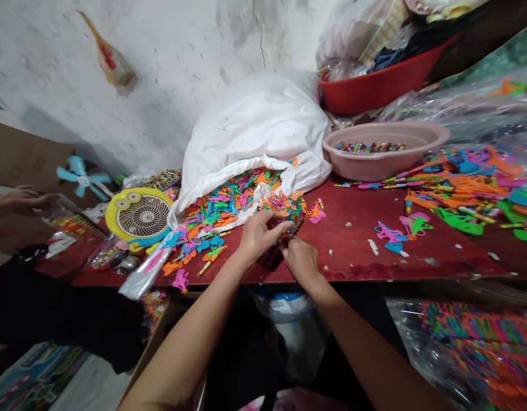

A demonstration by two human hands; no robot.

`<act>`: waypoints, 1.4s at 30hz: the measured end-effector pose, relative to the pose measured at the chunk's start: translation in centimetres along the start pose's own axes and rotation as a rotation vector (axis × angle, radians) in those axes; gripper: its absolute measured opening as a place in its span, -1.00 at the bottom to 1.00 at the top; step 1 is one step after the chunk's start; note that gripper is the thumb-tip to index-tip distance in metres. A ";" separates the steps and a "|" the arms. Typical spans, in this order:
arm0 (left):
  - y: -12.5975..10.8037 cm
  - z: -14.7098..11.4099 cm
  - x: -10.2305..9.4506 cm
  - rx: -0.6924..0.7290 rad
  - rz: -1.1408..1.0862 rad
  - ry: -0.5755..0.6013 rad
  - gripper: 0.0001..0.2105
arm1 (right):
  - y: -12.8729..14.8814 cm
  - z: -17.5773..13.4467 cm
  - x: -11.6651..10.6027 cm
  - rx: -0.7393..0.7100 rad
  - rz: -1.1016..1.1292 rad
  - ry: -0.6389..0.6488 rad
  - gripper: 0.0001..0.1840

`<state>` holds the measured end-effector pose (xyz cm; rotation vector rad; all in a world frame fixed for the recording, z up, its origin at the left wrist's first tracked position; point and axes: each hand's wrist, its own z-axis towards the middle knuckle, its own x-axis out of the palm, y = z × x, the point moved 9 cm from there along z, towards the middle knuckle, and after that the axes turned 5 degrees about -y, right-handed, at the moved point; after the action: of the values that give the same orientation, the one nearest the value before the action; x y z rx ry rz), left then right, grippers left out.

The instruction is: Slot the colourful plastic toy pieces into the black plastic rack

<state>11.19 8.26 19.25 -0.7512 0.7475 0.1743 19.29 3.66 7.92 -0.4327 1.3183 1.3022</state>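
Note:
At the table's front edge is a dark ridged rack [273,260], with small colorful plastic pieces [295,204] crowded at its far end. My left hand [260,238] is closed over the left side of this rack, its thumb lying across toward the right. Close by, my right hand [303,260] is closed with its fingers curled against the rack's right side; whatever it pinches is hidden. Beyond my hands, a large white sack [255,123] lies with its mouth toward me, spilling bright plastic pieces [221,200].
A pink basin [385,162] of small colored bits stands at back right, below a red basin [375,88]. Plastic pieces [473,185] are heaped at right on the red table [344,240]. A yellow fan [146,217] and another person's hand [26,200] are at left.

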 end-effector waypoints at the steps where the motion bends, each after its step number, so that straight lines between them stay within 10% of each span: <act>1: 0.1 -0.4 -0.2 0.010 -0.009 -0.023 -0.74 | 0.0 0.0 -0.1 0.002 0.010 -0.002 -0.69; 22: 1.0 0.5 0.1 0.116 0.149 0.148 -0.90 | 0.3 0.9 -0.1 -0.082 0.130 -0.137 -0.72; 26: 1.9 -0.3 -0.6 0.090 0.062 0.010 -0.88 | 0.8 1.5 0.1 -0.091 0.100 -0.110 -0.73; 31: 5.9 -5.4 -2.9 -0.082 0.098 -0.471 -0.80 | 1.2 2.0 0.4 -0.072 0.055 -0.087 -0.74; 36: 9.1 -8.4 2.1 -0.041 0.302 -0.119 -0.70 | 1.5 2.4 0.5 -0.072 0.010 -0.088 -0.73; 42: 6.0 -10.3 4.8 0.007 0.443 0.066 -0.58 | -1.1 3.8 -0.6 -0.105 0.037 -0.046 -0.68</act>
<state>6.64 5.13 7.65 -0.5778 0.9713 0.5484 22.11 6.22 9.11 -0.4501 1.2293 1.4089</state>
